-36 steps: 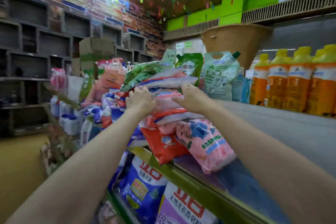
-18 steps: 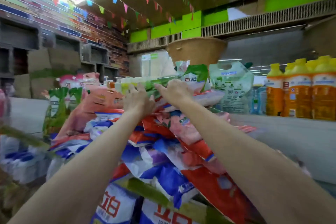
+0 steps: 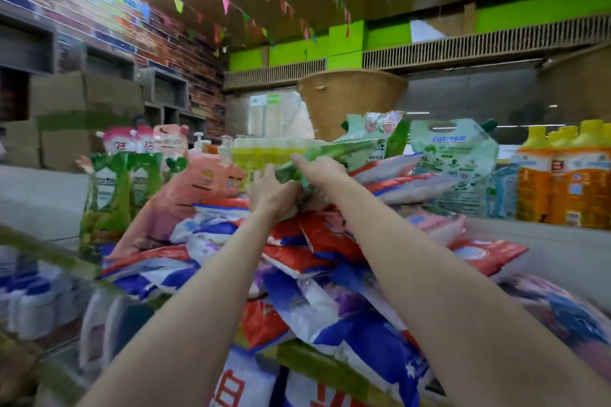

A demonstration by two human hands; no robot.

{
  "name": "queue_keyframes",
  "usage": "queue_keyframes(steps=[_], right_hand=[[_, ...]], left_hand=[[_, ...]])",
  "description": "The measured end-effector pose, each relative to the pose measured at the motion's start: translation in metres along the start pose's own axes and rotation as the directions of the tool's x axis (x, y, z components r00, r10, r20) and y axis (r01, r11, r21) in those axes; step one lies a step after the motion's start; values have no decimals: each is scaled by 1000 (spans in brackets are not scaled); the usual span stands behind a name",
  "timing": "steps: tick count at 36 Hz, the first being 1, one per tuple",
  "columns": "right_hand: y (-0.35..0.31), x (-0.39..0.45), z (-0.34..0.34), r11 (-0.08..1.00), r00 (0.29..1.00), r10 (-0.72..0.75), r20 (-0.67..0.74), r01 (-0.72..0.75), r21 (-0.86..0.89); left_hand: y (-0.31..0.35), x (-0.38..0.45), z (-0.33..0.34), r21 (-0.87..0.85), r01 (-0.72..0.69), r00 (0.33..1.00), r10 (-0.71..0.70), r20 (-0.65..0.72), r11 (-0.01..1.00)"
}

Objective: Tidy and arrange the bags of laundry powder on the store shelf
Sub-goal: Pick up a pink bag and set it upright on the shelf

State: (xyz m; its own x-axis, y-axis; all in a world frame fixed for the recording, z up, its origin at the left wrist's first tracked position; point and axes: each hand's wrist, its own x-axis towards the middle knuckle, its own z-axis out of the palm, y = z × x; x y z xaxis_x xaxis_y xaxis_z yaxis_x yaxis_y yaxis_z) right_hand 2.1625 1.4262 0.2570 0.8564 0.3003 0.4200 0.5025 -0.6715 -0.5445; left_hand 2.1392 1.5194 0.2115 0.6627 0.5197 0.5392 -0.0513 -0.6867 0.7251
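— Where's the green bag [image 3: 334, 150]?

— On top of the heap of powder bags [image 3: 317, 241] on the shelf [image 3: 542, 235], near its back. Both hands are on its near end: the left hand [image 3: 269, 190] cups it from below, the right hand [image 3: 319, 172] presses flat on top, fingers closed on it.

— Which step?

— Taking the top bag, I'd say. Next it needs lifting clear without dragging the red ones down.

— Changed since a second ago?

— The hands were lower, on pink and red bags.

Reached with both arms to the top of a heap of laundry powder bags [image 3: 317, 241] on the shelf [image 3: 545, 241] — left hand [image 3: 269, 190] and right hand [image 3: 317, 172] closed on a green bag [image 3: 334, 152]. Orange bottles [image 3: 562, 182] stood at the shelf's far right.
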Motion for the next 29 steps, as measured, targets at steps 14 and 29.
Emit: queue_keyframes(steps=[14, 29], right_hand=[[-6, 15, 8, 881, 986, 96, -137, -21, 472], [41, -78, -102, 390, 949, 86, -303, 248, 887]], left_hand=[[-11, -3, -20, -325, 96, 995, -86, 45, 941], [39, -17, -40, -544, 231, 952, -72, 298, 807]])
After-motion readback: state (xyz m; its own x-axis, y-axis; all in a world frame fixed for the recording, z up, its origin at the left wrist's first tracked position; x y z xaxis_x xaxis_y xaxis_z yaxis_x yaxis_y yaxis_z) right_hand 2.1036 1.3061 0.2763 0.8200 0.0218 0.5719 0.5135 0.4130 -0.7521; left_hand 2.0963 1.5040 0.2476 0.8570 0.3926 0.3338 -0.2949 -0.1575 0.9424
